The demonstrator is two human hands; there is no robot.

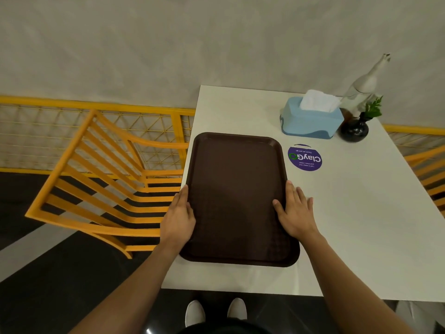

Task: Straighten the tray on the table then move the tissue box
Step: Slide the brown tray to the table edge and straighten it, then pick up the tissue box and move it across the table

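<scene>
A dark brown rectangular tray (237, 189) lies flat on the white table (349, 213), along the table's left edge, its long sides running away from me. My left hand (179, 218) grips the tray's left rim. My right hand (295, 210) rests on the right rim, thumb inside the tray and fingers spread onto the table. A light blue tissue box (310, 119) with white tissue sticking out of its top stands at the far end of the table, beyond the tray's far right corner and apart from it.
A dark round vase with green leaves (355, 130) and a clear glass bottle (363, 88) stand right of the tissue box. A purple round sticker (305, 158) lies beside the tray. An orange slatted chair (108, 179) sits left of the table; another chair (431, 169) is at right.
</scene>
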